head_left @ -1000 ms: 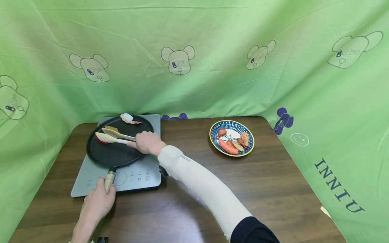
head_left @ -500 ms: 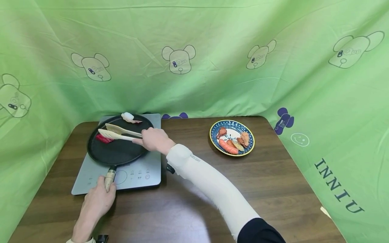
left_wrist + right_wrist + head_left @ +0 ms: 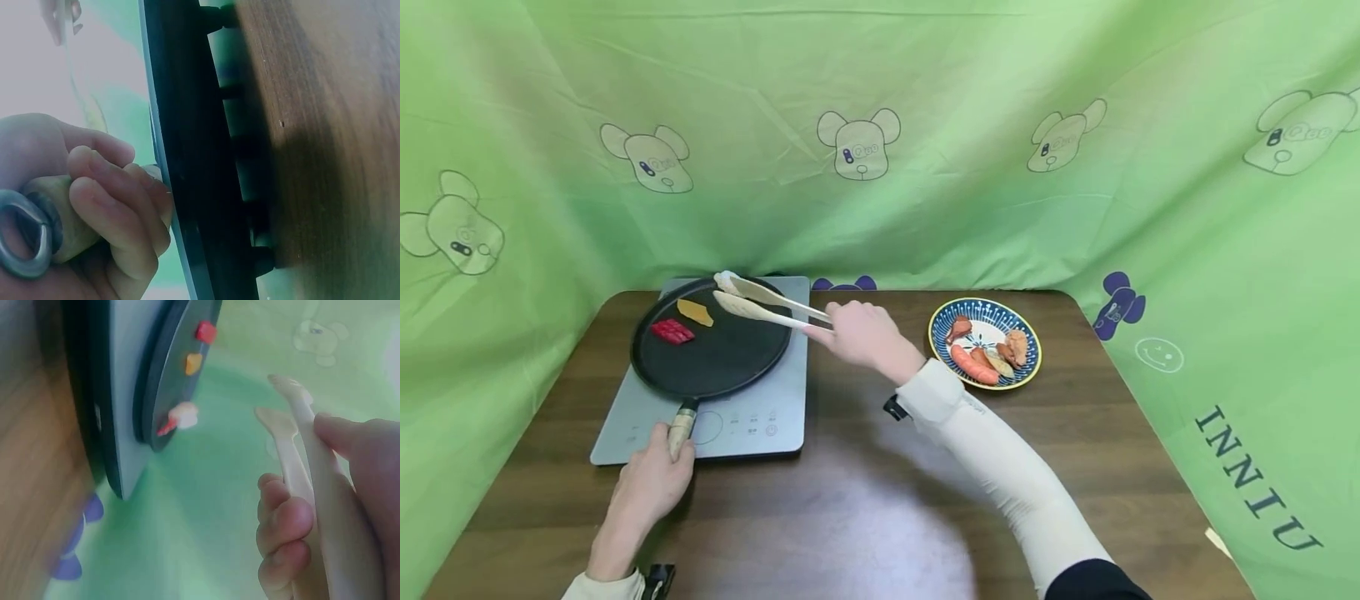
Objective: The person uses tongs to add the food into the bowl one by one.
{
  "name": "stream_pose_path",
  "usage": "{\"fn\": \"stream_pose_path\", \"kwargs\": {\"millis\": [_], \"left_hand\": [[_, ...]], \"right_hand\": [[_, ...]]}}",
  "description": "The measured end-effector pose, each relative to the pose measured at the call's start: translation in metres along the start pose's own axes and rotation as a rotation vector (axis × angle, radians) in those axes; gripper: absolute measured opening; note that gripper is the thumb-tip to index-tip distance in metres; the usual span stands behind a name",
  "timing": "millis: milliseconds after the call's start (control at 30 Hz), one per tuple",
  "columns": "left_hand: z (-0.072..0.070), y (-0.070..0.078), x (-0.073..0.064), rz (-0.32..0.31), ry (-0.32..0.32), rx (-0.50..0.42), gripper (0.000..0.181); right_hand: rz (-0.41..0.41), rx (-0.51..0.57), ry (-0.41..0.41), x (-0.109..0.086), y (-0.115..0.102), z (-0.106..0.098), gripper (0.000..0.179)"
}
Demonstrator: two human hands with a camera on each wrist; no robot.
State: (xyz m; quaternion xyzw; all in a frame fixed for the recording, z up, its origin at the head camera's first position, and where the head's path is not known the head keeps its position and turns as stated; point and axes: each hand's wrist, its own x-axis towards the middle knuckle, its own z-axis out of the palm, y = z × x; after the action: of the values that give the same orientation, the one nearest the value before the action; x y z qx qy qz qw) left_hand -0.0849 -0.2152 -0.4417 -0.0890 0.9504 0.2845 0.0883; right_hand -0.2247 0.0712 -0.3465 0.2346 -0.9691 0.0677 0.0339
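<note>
Gripping with the left hand (image 3: 653,482) the handle (image 3: 681,427) of a black pan (image 3: 730,367), on a cooktop (image 3: 647,427) toward the worktop's (image 3: 850,525) back left corner. With a red piece (image 3: 672,332) near the pan's left rim, a yellow piece (image 3: 695,312) close by, a white-and-pink piece (image 3: 183,415) at the back rim. Holding tongs (image 3: 743,307) in the right hand (image 3: 867,333), with spread tips above the pan. Rightward, on to a patterned plate (image 3: 992,312) of food pieces (image 3: 973,365), near the back right corner.

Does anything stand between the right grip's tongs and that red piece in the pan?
The yellow piece, on the pan, lies between the tongs and the red piece in the head view. The tongs look raised, so they could probably pass over.
</note>
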Motion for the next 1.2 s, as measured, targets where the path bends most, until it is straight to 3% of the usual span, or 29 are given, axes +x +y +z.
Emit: {"fn": "stream_pose_path", "kwargs": {"millis": [267, 833, 967, 1100, 1200], "left_hand": [[0.0, 0.0, 0.001, 0.003, 0.002, -0.004, 0.047], [0.0, 0.0, 0.0, 0.003, 0.004, -0.003, 0.049], [0.0, 0.0, 0.0, 0.005, 0.004, 0.005, 0.051], [0.0, 0.0, 0.0, 0.001, -0.002, 0.008, 0.055], [0.0, 0.0, 0.0, 0.0, -0.004, 0.006, 0.056]], "right_hand": [[0.048, -0.009, 0.035, -0.028, 0.038, -0.01, 0.046], [0.085, 0.012, 0.143, -0.086, 0.107, 0.0, 0.039], [0.125, 0.026, 0.139, -0.099, 0.123, 0.001, 0.036], [0.102, -0.007, 0.16, -0.11, 0.139, 0.002, 0.03], [0.148, 0.0, 0.13, -0.119, 0.149, 0.001, 0.037]]}}
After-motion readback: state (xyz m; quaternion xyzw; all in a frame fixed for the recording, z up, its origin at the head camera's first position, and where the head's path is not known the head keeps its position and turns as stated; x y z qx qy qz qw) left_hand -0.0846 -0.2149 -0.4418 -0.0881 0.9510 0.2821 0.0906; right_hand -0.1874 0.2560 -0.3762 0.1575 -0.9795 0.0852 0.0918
